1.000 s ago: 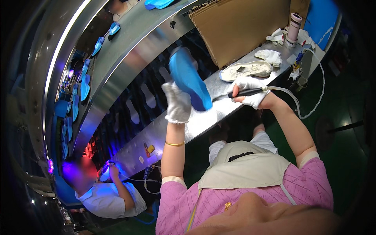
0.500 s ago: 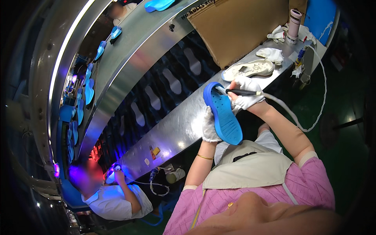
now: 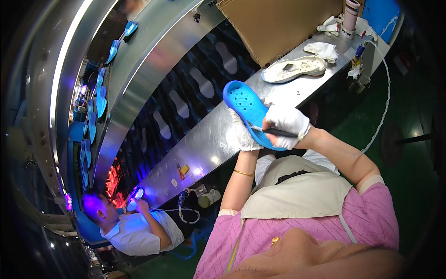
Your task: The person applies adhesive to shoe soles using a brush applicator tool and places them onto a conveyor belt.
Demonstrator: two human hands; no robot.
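My left hand (image 3: 242, 132), in a white glove, grips a blue shoe sole (image 3: 242, 96) from its left edge and underside. Tilted over the bench, the sole shows its inner face with small holes at the far end. In my right hand (image 3: 289, 122), also gloved in white with bare fingertips, is a slim black-handled brush (image 3: 280, 133). Its pale tip touches or hovers just over the left inner rim of the sole, around the middle. The near end of the sole is partly hidden behind my right hand.
On the metal bench (image 3: 197, 146) lie a white shoe (image 3: 295, 69) and white gloves (image 3: 321, 51). A cardboard box (image 3: 262, 30) and pink bottle (image 3: 350, 16) stand farther back. Blue soles line the conveyor (image 3: 148, 58). A co-worker (image 3: 134, 232) sits at left. A pale hose (image 3: 389, 93) hangs right.
The brush has moved from the far right rim of the sole to its left inner side. The sole has shifted left and turned its inner face up more.
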